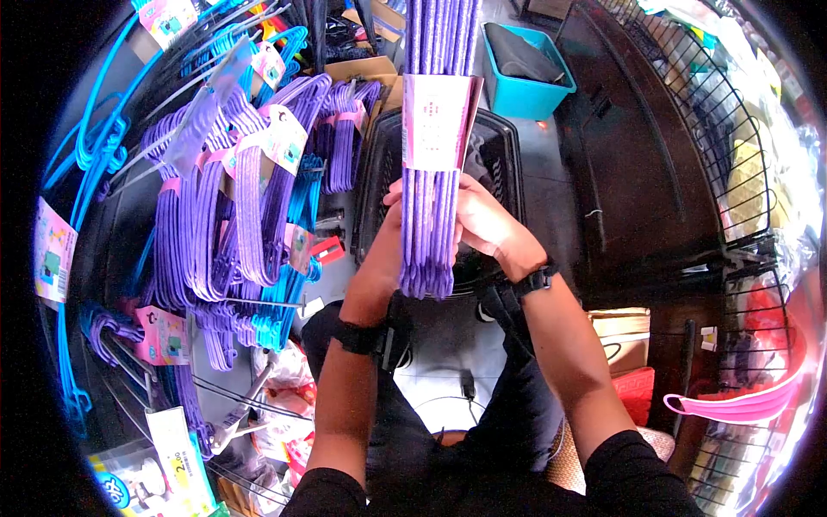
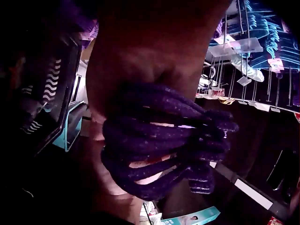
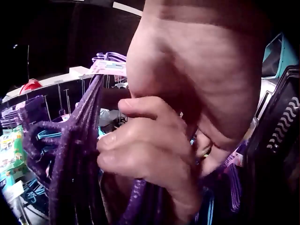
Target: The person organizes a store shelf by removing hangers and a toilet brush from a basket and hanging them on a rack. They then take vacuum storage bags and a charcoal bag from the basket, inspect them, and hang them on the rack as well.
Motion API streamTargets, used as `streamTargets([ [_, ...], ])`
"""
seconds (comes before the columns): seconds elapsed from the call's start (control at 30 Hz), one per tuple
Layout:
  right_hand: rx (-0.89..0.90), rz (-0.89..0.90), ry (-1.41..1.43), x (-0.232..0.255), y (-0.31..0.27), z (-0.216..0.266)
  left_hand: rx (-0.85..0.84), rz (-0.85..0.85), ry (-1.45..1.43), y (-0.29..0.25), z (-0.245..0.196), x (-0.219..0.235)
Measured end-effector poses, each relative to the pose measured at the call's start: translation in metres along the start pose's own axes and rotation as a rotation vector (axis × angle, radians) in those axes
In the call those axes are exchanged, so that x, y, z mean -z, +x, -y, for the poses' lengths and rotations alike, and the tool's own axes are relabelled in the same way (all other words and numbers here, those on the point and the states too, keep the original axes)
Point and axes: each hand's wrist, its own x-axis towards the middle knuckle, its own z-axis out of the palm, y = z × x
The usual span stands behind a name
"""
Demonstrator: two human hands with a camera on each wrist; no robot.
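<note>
A bundle of purple clothes hangers [image 1: 428,224] stands lengthwise before me in the head view, wrapped by a pink and white paper band [image 1: 438,121]. My left hand [image 1: 388,233] grips it from the left, partly hidden behind the hangers. From the other side my right hand [image 1: 489,220] holds the bundle below the band, its fingertips hidden. In the left wrist view the looped ends of the hangers [image 2: 145,126] fan out in front of the hands. Curled fingers [image 3: 136,145] wrap round the hangers [image 3: 70,150] in the right wrist view.
Purple hangers [image 1: 228,189] and blue hangers [image 1: 103,142] hang on rack hooks at left. Behind the bundle stands a black basket [image 1: 508,142], with a turquoise bin [image 1: 527,93] beyond. A wire rack [image 1: 736,129] with wrapped goods runs along the right, near a pink strap [image 1: 732,407].
</note>
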Motion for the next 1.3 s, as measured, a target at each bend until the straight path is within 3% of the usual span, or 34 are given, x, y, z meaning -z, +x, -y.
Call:
streamTargets([
  [0.13,0.069,-0.033,-0.071,-0.005,-0.007,0.004,-0.055,0.059,0.137,-0.003,-0.006,-0.009],
  [0.17,0.076,-0.032,-0.072,-0.004,-0.010,0.006,-0.077,0.056,0.286,-0.007,-0.015,-0.013],
  [0.27,0.171,-0.221,-0.099,-0.004,-0.009,0.008,-0.051,0.035,0.582,-0.006,-0.031,0.006],
  [0.3,0.209,-0.313,-0.166,-0.001,-0.009,0.008,0.009,-0.085,0.593,-0.008,-0.034,0.007],
  [0.37,0.339,-0.460,-0.394,0.008,-0.002,0.012,0.019,-0.148,0.483,-0.002,-0.034,0.014],
  [0.4,0.302,-0.548,-0.676,0.015,-0.008,0.015,-0.032,-0.127,0.375,0.000,-0.033,0.014],
  [0.47,0.301,-0.601,-0.725,0.024,-0.003,0.011,-0.130,-0.090,0.153,0.002,-0.035,-0.002],
  [0.5,0.383,-0.656,-0.774,0.025,-0.002,0.009,-0.136,-0.076,0.074,0.000,-0.037,-0.011],
  [0.57,0.552,-0.758,-0.874,0.013,-0.002,0.011,-0.221,-0.073,0.422,0.004,-0.031,-0.018],
  [0.6,0.559,-0.756,-0.903,0.011,-0.002,0.010,-0.262,-0.075,0.594,0.005,-0.027,-0.023],
  [0.63,0.566,-0.754,-0.932,0.008,-0.002,0.009,-0.318,-0.128,0.427,0.013,-0.007,-0.019],
  [0.73,0.492,-0.630,-0.820,-0.016,-0.013,0.018,-0.348,-0.254,0.365,0.021,0.004,-0.023],
  [0.83,0.559,-0.564,-1.029,-0.012,-0.008,0.007,-0.340,-0.327,0.483,0.025,0.011,-0.008],
  [1.03,0.561,-0.526,-0.802,-0.016,-0.005,0.004,-0.446,-0.329,0.578,0.024,0.011,-0.007],
  [1.13,0.596,-0.523,-0.920,-0.014,-0.007,0.003,-0.511,-0.324,0.559,0.026,0.015,-0.005],
  [1.3,0.587,-0.545,-0.945,-0.014,-0.007,0.001,-0.446,-0.346,0.627,0.025,0.013,-0.002],
])
